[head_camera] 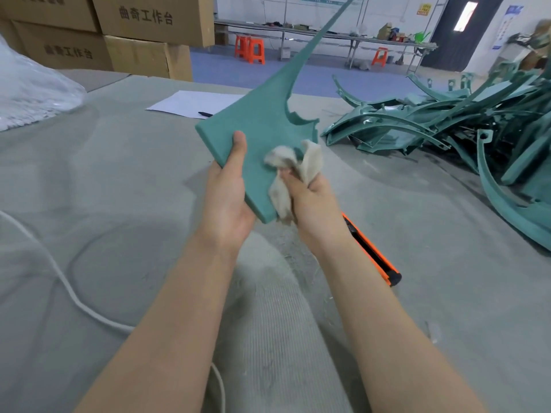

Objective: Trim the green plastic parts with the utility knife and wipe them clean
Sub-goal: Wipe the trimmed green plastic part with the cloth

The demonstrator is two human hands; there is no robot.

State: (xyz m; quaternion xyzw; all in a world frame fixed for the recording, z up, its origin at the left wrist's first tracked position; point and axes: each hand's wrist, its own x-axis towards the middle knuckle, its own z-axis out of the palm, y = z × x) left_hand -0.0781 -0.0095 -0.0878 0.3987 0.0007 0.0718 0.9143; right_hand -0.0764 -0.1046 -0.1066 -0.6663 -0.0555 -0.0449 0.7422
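The flat teal-green plastic part with a long tapering spike [268,123] is held above the grey tabletop [119,180], near centre. The left hand [226,198] grips its near left edge, thumb on top. The right hand [316,201] has its fingers closed round a crumpled grey-white cloth [298,162] pressed to its face. It looks light, stiff and smooth. The broad end seems the best hold, as the spike would likely flex. An orange-and-black utility knife [372,254] lies near right.
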